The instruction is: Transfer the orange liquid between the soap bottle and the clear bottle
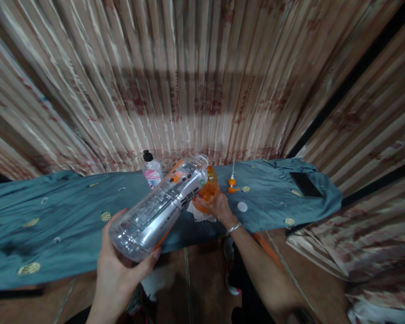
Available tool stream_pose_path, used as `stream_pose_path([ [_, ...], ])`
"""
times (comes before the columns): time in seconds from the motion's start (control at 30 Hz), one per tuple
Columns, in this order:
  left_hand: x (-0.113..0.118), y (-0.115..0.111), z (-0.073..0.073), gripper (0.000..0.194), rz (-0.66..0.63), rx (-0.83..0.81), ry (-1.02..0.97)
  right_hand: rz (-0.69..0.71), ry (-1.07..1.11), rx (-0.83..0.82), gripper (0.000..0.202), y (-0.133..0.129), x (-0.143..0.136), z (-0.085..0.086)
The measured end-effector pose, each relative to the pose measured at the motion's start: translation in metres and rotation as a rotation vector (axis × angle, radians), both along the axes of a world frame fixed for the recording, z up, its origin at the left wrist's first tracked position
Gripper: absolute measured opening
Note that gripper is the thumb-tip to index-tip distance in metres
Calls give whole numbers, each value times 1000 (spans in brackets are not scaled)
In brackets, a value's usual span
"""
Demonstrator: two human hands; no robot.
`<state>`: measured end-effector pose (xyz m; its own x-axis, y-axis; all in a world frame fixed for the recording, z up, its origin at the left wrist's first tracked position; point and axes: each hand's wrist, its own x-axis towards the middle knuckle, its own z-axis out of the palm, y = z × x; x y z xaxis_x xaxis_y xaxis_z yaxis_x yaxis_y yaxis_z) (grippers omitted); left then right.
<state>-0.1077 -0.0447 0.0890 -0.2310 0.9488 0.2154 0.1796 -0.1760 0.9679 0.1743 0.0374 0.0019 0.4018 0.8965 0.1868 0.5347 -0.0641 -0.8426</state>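
My left hand (121, 270) is wrapped around the base of a large clear plastic bottle (158, 213) with a silver and orange label. The bottle is tilted, its neck pointing up and right toward the mouth of an orange pump bottle (209, 184); whether the two mouths touch I cannot tell. My right hand (219, 206) grips that orange see-through bottle, which stands over a crumpled white tissue (200, 216). To its right lies the removed orange pump head (231, 182) with its thin tube. A white round cap (242, 207) rests close to my right wrist.
A clear bottle with a black cap and pink label (151, 171) stands behind the large bottle. A dark phone (306, 185) lies at the right on the teal cloth (74, 216) covering the narrow table. Pleated curtains (202, 90) hang behind and at the sides.
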Motion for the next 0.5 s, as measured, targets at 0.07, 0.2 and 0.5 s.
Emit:
stream_pose_path([
  [0.07, 1, -1, 2, 93, 3, 3, 1, -8, -2, -12, 68, 0, 0, 0],
  [0.2, 4, -3, 8, 92, 10, -3, -1, -29, -3, -46, 67, 1, -2, 2],
  [0.5, 5, -1, 8, 93, 30, 7, 30, -15, 0, -48, 63, -1, -2, 3],
])
